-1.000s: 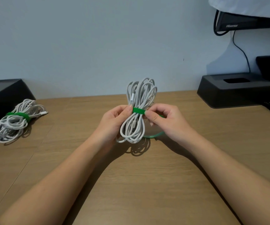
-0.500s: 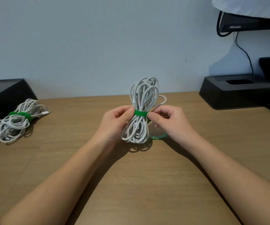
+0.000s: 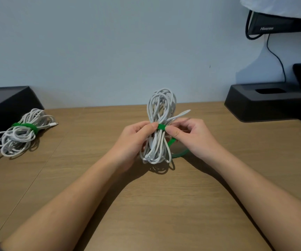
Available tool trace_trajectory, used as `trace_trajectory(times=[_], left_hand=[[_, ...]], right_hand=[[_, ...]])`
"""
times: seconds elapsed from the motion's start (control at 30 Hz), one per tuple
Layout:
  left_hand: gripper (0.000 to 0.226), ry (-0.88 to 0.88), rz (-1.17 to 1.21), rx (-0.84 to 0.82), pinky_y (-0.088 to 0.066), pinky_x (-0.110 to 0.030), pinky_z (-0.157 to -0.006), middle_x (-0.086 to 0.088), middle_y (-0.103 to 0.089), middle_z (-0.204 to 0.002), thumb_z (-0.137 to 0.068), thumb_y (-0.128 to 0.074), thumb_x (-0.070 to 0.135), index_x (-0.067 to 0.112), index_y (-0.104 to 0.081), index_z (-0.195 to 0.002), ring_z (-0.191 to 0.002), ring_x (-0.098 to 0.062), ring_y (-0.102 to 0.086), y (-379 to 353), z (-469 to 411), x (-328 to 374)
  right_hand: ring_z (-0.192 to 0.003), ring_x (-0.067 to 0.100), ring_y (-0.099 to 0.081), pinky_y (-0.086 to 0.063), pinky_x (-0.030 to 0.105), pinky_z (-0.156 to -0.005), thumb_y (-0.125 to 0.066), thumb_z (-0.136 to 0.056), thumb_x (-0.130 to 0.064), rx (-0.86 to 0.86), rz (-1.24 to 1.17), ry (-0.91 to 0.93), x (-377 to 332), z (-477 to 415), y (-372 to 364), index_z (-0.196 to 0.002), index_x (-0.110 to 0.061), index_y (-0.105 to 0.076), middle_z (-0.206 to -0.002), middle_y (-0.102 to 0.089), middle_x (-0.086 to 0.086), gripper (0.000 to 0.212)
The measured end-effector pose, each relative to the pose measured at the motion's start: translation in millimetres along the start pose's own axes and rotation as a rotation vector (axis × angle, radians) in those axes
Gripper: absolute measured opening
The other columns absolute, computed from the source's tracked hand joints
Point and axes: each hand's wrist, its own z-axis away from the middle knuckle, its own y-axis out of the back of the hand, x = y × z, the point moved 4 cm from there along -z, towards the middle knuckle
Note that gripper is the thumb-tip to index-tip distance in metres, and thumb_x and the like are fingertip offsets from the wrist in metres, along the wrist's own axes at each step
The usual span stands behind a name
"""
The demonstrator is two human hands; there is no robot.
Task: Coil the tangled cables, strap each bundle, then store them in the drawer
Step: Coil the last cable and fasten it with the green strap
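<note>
A coiled white cable bundle (image 3: 161,113) stands upright above the wooden table (image 3: 146,205), held at its waist. A green strap (image 3: 162,127) wraps that waist, and its loose tail (image 3: 179,153) curves down to the right behind the bundle. My left hand (image 3: 134,137) grips the bundle from the left, thumb on the strap. My right hand (image 3: 191,136) pinches the strap's right side between thumb and fingers. A white plug end (image 3: 185,112) sticks out to the upper right. A second white bundle (image 3: 17,134), bound with a green strap, lies at the far left.
A black box (image 3: 3,104) sits at the left edge behind the second bundle. A black stand base (image 3: 267,104) sits at the right rear under a monitor (image 3: 280,22), with a black cord running down the wall. The wall is close behind the table.
The bundle is pinched tighter at its waist and sits slightly right. My right fingers have shifted along the strap, and the plug end now pokes out at the upper right.
</note>
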Motion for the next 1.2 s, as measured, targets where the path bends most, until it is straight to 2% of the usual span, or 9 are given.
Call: trace_trajectory(times=[0.13, 0.23, 0.4, 0.53, 0.67, 0.77, 0.9, 1.07, 1.2], left_hand=[[0.036, 0.025, 0.044, -0.086, -0.055, -0.044, -0.086, -0.023, -0.068, -0.108, -0.097, -0.051, 0.026, 0.001, -0.064, -0.118, -0.094, -0.034, -0.067, 0.7, 0.5, 0.5], [0.038, 0.012, 0.083, -0.07, -0.056, -0.031, -0.07, -0.016, -0.072, -0.095, -0.089, -0.057, 0.027, 0.0, -0.066, -0.114, -0.079, -0.021, -0.069, 1.0, 2.7, 3.0], [0.042, -0.067, 0.106, 0.043, -0.056, -0.023, -0.063, -0.009, -0.073, -0.085, -0.064, -0.072, 0.017, 0.002, -0.067, -0.103, -0.071, -0.015, -0.071, 6.2, 2.2, 9.3], [0.033, -0.012, 0.109, 0.022, -0.054, -0.021, -0.057, -0.012, -0.073, -0.084, -0.075, -0.07, 0.016, -0.001, -0.067, -0.103, -0.068, -0.016, -0.071, 5.0, 3.0, 7.0], [0.027, 0.036, 0.043, -0.02, -0.055, -0.027, -0.061, -0.014, -0.073, -0.092, -0.096, -0.055, 0.024, 0.003, -0.068, -0.109, -0.072, -0.021, -0.069, 5.7, 4.2, 3.1], [0.03, 0.057, 0.143, -0.066, -0.055, -0.027, -0.061, -0.016, -0.071, -0.092, -0.098, -0.051, 0.023, 0.001, -0.066, -0.112, -0.07, -0.021, -0.068, 4.7, 5.6, 1.5], [0.034, 0.059, 0.202, -0.181, -0.056, -0.028, -0.069, -0.018, -0.069, -0.101, -0.098, -0.047, 0.023, 0.001, -0.063, -0.119, -0.081, -0.023, -0.067, -0.1, 8.4, 1.0], [0.039, 0.018, 0.012, -0.168, -0.056, -0.038, -0.08, -0.015, -0.07, -0.106, -0.085, -0.061, 0.031, 0.011, -0.064, -0.119, -0.089, -0.026, -0.068, 3.6, 3.6, -1.7], [0.04, 0.033, 0.134, -0.128, -0.051, -0.047, -0.09, -0.022, -0.068, -0.108, -0.086, -0.068, 0.026, 0.004, -0.065, -0.119, -0.094, -0.034, -0.065, 8.0, -1.1, -7.9]], right_hand=[[-0.069, 0.005, -0.063, -0.049, 0.022, -0.074, -0.065, -0.091, -0.025, -0.023, -0.004, -0.01, -2.0, 1.0, -1.0, -0.086, -0.02, -0.073, -0.067, -0.068, -0.006, 0.011], [-0.067, 0.007, -0.06, -0.047, 0.025, -0.076, -0.065, -0.09, -0.026, -0.018, -0.006, 0.005, -3.0, 1.7, -2.1, -0.079, -0.022, -0.072, -0.063, -0.064, -0.005, 0.014], [-0.065, 0.01, -0.059, -0.05, 0.022, -0.073, -0.069, -0.086, -0.025, -0.01, -0.05, 0.018, -2.4, 2.4, -2.2, -0.068, -0.024, -0.07, -0.06, -0.064, -0.005, 0.018], [-0.063, 0.007, -0.06, -0.048, 0.017, -0.067, -0.07, -0.082, -0.028, 0.019, -0.031, 0.068, -4.3, 3.1, -3.3, -0.075, -0.017, -0.072, -0.062, -0.066, -0.005, 0.014], [-0.065, 0.008, -0.059, -0.05, 0.021, -0.068, -0.067, -0.081, -0.034, 0.005, -0.026, 0.068, -6.1, 3.3, -0.2, -0.078, -0.023, -0.071, -0.065, -0.066, -0.006, 0.012], [-0.066, 0.008, -0.059, -0.05, 0.02, -0.067, -0.065, -0.088, -0.024, -0.01, 0.001, 0.075, -6.1, 3.5, 1.7, -0.078, -0.025, -0.07, -0.067, -0.065, -0.004, 0.011], [-0.073, 0.015, -0.062, -0.051, 0.021, -0.069, -0.065, -0.085, -0.032, -0.001, 0.04, 0.059, -8.0, 3.9, 0.9, -0.071, -0.029, -0.066, -0.073, -0.069, -0.001, 0.015], [-0.069, 0.003, -0.061, -0.049, 0.015, -0.065, -0.067, -0.082, -0.035, 0.007, 0.038, 0.052, -6.0, 3.6, -1.7, -0.079, -0.024, -0.069, -0.072, -0.069, -0.013, 0.011], [-0.067, 0.002, -0.06, -0.048, 0.015, -0.064, -0.066, -0.087, -0.027, -0.023, 0.05, 0.08, -7.9, 2.9, -0.6, -0.08, -0.024, -0.069, -0.069, -0.067, -0.013, 0.008]])
